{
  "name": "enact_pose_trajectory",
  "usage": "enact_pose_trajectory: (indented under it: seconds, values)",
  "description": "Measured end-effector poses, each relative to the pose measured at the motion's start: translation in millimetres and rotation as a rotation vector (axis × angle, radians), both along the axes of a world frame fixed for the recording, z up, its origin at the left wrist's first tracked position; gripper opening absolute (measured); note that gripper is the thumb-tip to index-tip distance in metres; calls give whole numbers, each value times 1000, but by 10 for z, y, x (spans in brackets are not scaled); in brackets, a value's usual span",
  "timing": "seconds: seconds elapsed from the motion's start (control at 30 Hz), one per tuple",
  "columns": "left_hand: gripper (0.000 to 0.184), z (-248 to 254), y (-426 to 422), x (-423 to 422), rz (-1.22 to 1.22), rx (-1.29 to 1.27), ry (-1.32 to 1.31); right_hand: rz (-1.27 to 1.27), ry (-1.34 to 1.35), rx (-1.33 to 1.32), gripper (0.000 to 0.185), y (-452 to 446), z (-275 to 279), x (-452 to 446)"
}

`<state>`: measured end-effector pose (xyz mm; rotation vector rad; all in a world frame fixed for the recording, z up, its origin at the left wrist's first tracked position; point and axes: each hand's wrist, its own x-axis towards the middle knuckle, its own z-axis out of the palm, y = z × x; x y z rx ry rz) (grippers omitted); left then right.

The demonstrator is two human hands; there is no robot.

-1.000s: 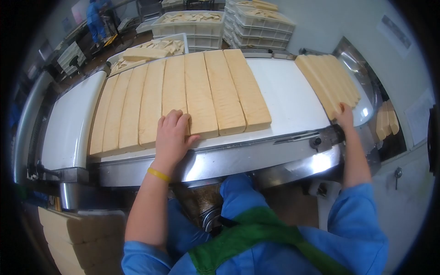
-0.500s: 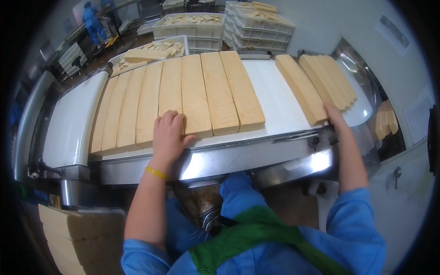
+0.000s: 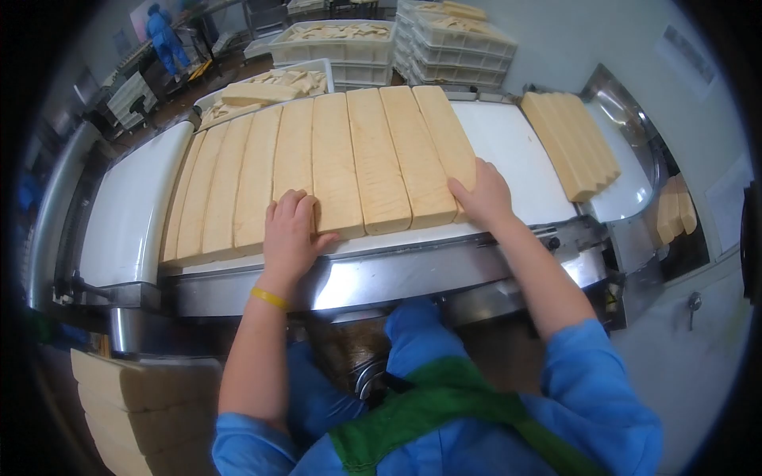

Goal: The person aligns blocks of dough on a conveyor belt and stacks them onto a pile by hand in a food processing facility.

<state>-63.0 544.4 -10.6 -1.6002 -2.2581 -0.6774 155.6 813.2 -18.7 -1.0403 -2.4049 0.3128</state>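
Our left hand (image 3: 292,228), loosely open, rests on the row of slabs (image 3: 332,159), gripping none, perhaps steadying it; our right hand (image 3: 486,194), part-closed, holds the rightmost slab (image 3: 449,136), apparently keeping it snug on the white belt (image 3: 502,136).

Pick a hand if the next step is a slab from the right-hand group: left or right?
Probably the right hand: it touches the rightmost slab of the long row, across the white surface from the separate group. The left hand rests at the row's near edge, farther from that group.
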Motion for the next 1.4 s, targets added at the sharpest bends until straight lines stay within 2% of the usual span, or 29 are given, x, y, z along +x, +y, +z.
enact_pose_trajectory:
  seconds: [0.03,0.13,0.2,0.23,0.27,0.33,0.4,0.5,0.6,0.7,0.73,0.83,0.87,0.97,1.07,1.17,1.2,1.3,1.33,1.4]
  values:
    - [61,-5,-4,2,2,6,-9,-65,-16,18,50,-28,-7,-81]
    - [59,-13,-23,16,23,10,-24,32,89,-60,47,136,-44,7]
    - [60,-12,-32,10,31,8,-9,103,163,-436,44,540,-65,279]
    - [61,-4,-34,9,32,4,8,13,52,-236,41,801,-78,498]
    - [62,-5,-42,6,33,1,25,-71,6,158,43,977,-93,724]
    - [62,-7,-46,-16,28,-3,5,-406,-322,525,56,1386,-100,1236]
    - [63,-3,-56,-29,31,-4,-3,-663,-309,139,69,1535,-29,1520]
    - [64,-8,-75,-43,48,-8,1,-566,-225,243,71,1522,-161,1568]
    - [66,-16,-59,-52,63,-28,2,-417,-69,-75,62,1172,-30,1421]
    - [67,-7,-50,-8,82,-63,4,-278,597,-760,51,1373,-130,1638]
    - [67,-6,-46,0,90,-69,13,-210,296,-536,46,1658,-186,1789]
    - [68,-30,-52,-7,95,-56,43,-467,-63,467,49,1803,-107,1884]
    - [68,-33,-56,-20,94,-46,57,-596,-156,321,52,1861,-81,1883]
    - [69,-39,-72,-39,106,-52,49,-605,-33,76,56,1841,-142,1830]
    - [70,-21,-87,-51,112,-66,18,-541,-139,140,59,1669,-33,1841]
    - [71,16,-104,-61,118,-91,-16,-438,419,-775,59,1875,-4,2291]
    - [71,31,-102,-52,120,-97,-15,-563,400,-809,54,1954,3,2438]
    - [72,63,-52,-24,101,-106,-7,-532,206,-478,49,1871,87,2317]
    - [72,65,-43,-23,85,-103,-8,-341,393,-435,48,1933,-142,2231]
    - [71,76,-19,-17,50,-83,-35,-294,148,-202,53,1554,-100,1873]
